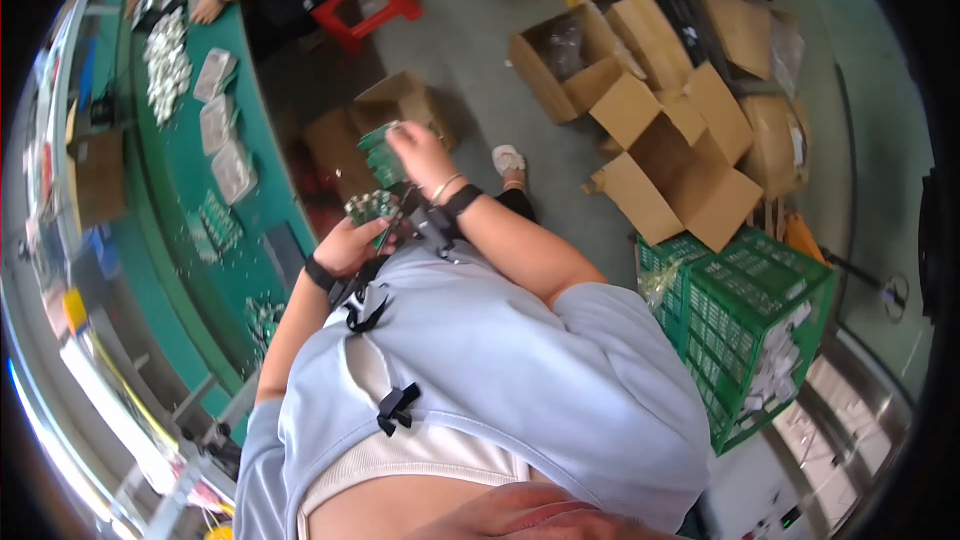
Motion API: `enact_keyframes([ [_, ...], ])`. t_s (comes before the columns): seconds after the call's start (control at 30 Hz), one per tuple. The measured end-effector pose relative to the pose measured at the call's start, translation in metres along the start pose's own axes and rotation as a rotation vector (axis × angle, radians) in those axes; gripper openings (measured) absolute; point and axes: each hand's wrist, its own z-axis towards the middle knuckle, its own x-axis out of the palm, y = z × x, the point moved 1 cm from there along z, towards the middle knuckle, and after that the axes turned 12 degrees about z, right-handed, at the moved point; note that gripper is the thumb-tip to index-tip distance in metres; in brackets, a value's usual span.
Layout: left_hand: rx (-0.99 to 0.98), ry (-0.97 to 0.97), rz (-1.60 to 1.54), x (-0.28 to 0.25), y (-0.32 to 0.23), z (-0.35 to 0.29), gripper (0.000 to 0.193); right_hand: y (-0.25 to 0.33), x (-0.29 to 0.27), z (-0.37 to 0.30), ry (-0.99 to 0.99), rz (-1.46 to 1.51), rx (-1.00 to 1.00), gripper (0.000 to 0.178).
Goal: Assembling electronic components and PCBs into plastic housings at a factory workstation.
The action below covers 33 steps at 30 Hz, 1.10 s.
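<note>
In front of my body, my left hand (345, 246) is closed around a cluster of small green circuit boards (372, 206) with light components on them. My right hand (424, 158), a little farther out and to the right, pinches a green circuit board panel (379, 156) at its upper edge. That panel hangs just above the cluster, over an open cardboard box (400, 100). On the green worktable to my left lie more circuit boards (215, 226), and another group of boards (264, 320) sits closer to me.
The green worktable (260, 250) holds several clear plastic trays (236, 172) and white parts (167, 65). A co-worker's hand (207, 8) rests at its far end near a red stool (368, 2). Open cardboard boxes (682, 172) and green crates (745, 310) stand at right.
</note>
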Motion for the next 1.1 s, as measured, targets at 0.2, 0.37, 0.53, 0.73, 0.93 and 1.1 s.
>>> enact_keyframes([
  [0.2,-0.087,0.142,0.033,-0.006,0.011,0.003,0.039,-0.021,-0.025,-0.023,-0.03,0.355,0.262,0.023],
  [0.37,-0.087,0.228,0.169,0.012,0.014,0.015,0.037,-0.034,-0.04,-0.024,-0.048,0.514,0.409,0.022],
  [0.53,-0.057,0.318,0.266,0.015,0.021,0.011,0.042,-0.03,-0.029,-0.021,0.054,0.639,0.551,0.024],
  [0.73,-0.031,0.413,0.267,0.017,0.029,0.02,0.04,-0.025,-0.043,-0.022,0.164,0.645,0.791,0.026],
  [0.93,0.019,0.379,0.251,0.035,0.017,0.026,0.037,0.009,-0.045,-0.021,0.034,0.684,0.63,0.028],
  [1.1,0.084,0.136,0.083,0.037,0.022,0.027,0.045,0.038,-0.059,-0.017,-0.014,0.653,0.372,0.028],
])
